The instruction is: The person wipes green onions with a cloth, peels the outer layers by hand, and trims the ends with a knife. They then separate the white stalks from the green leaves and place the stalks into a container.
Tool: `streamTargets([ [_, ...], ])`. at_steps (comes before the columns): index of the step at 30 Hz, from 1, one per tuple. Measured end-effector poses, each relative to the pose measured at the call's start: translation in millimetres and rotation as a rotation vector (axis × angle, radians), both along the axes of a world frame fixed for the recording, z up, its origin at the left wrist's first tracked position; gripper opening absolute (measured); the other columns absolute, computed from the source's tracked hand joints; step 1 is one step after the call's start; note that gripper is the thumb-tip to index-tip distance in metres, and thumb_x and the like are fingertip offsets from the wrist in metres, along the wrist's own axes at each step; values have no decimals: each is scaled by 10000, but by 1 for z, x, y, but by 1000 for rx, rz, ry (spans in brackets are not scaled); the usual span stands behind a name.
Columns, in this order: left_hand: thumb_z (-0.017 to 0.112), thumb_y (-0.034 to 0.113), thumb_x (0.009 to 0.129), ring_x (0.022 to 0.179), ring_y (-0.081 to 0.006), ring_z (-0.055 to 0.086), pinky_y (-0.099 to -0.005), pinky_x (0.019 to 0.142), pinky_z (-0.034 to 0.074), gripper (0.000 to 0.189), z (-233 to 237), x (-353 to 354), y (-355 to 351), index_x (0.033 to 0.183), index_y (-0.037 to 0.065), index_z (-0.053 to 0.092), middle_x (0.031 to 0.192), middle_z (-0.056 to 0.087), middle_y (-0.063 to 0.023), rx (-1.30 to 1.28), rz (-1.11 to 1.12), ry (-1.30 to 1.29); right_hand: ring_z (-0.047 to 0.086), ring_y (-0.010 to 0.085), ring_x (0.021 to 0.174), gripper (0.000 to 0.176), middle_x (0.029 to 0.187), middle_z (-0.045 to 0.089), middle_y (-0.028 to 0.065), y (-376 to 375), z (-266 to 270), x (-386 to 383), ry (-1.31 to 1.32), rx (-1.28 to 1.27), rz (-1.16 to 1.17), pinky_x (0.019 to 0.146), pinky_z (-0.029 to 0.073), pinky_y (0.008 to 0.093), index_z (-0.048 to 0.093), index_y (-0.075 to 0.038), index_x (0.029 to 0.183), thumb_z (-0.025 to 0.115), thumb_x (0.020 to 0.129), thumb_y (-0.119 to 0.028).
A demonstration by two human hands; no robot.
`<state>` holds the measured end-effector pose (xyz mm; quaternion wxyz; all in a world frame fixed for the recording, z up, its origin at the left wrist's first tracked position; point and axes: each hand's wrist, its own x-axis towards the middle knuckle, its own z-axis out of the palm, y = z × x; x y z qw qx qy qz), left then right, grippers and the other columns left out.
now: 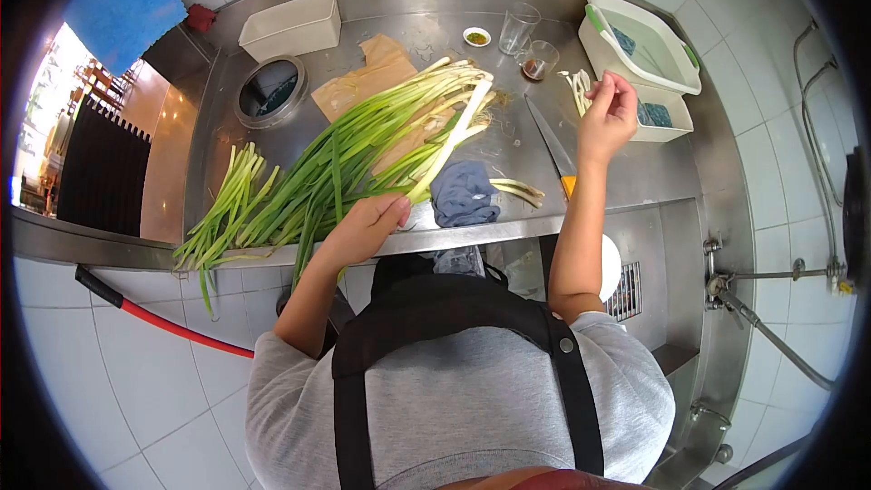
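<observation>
A large heap of green onions [336,159] lies across the steel counter, leaves to the left and white ends to the right. My left hand [370,225] is closed around one green onion stalk [458,132] at the front edge, its white end pointing up and away. My right hand [610,116] is raised at the right with fingertips pinched together; whether anything is between them cannot be made out. Just left of it lie pale root trimmings [577,89]. A knife [545,134] with an orange handle rests below them. A grey-blue cloth [464,194] sits beside the stalk.
Brown paper [363,82] lies partly under the heap. A round steel-rimmed opening [269,91] and a cream bin [290,23] are at left. A small sauce bowl [476,36], two glasses [519,29] and a water-filled basin [649,50] stand at the back and right.
</observation>
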<state>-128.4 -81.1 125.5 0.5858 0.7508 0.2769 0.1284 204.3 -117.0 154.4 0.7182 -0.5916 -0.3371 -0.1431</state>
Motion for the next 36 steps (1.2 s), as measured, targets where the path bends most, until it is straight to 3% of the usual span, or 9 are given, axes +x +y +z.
streamTargets([
  [3,374,269,983,603,-83,345,-242,556,329,350,-3,7,1,720,52,453,640,375,29,-4,-2,9,506,64,652,202,772,564,16,0,-19,-19,163,-91,529,612,430,206,591,-9,1005,425,960,-115],
  [5,377,273,983,607,-83,350,-243,559,333,353,-3,13,1,717,52,452,640,378,28,30,-13,12,496,63,646,214,760,551,3,2,-32,-43,432,-162,904,595,421,207,590,-8,1007,445,964,-160],
  [8,378,275,981,608,-84,353,-244,561,337,355,-2,18,0,715,51,447,640,379,26,34,-35,-5,453,50,590,211,675,517,-19,0,-45,-70,340,-343,871,530,365,191,603,-8,985,493,947,-184],
  [10,398,263,966,598,-148,397,-297,592,370,353,1,19,0,714,20,446,609,411,-45,58,-29,33,440,41,567,202,646,509,-29,-3,-43,-75,314,-413,873,512,353,184,614,-7,963,502,942,-174],
  [14,383,281,974,588,-117,379,-277,566,352,368,-1,20,-1,707,36,448,603,394,-8,-16,-41,38,440,36,535,190,631,517,-26,-6,-39,-76,362,-362,879,490,351,180,616,10,901,499,937,-135],
  [19,389,332,980,541,-45,287,-204,480,266,363,1,21,-4,705,100,436,602,309,69,-381,-94,-4,449,42,533,192,643,518,-17,-10,-41,-79,366,-302,878,501,369,185,608,19,904,469,945,-108],
  [28,375,368,980,475,-32,201,-199,409,161,365,-3,21,-2,731,103,403,590,256,84,-596,-178,-18,431,37,546,181,667,503,-26,-10,-47,-82,336,-174,776,501,360,184,546,-23,865,433,959,-128],
  [33,375,375,979,484,-25,211,-184,416,177,363,-5,22,-3,728,115,407,592,257,89,-580,-164,-10,443,13,574,104,694,526,-37,-15,-34,-86,482,-43,857,505,345,168,560,-26,881,497,932,-92],
  [36,384,378,977,507,-29,245,-183,441,226,372,-2,23,-6,717,115,419,597,277,85,-480,-137,14,426,-5,584,53,706,531,-50,-12,-35,-86,332,-88,748,505,328,156,568,-23,888,536,907,-60],
])
